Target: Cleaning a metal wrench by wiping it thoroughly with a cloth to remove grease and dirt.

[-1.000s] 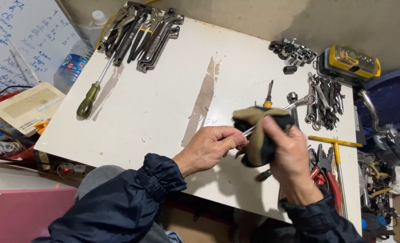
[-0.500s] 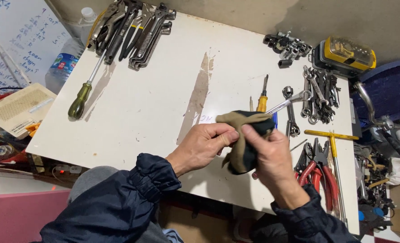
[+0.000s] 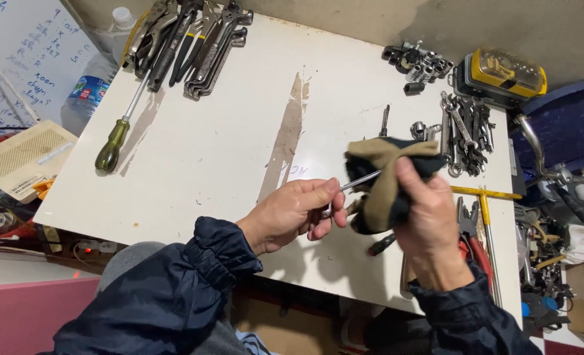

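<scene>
My left hand (image 3: 292, 213) now pinches the thin metal tool (image 3: 358, 182) farther out — my right hand (image 3: 426, 223) clamps the rag (image 3: 384, 177) round it, wiping.

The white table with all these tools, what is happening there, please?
A person in a dark jacket sits at the white table. The left hand holds a thin metal tool by one end. The right hand wraps a tan and dark cloth around its other end. Pliers, a green-handled screwdriver, sockets and wrenches lie around.
</scene>
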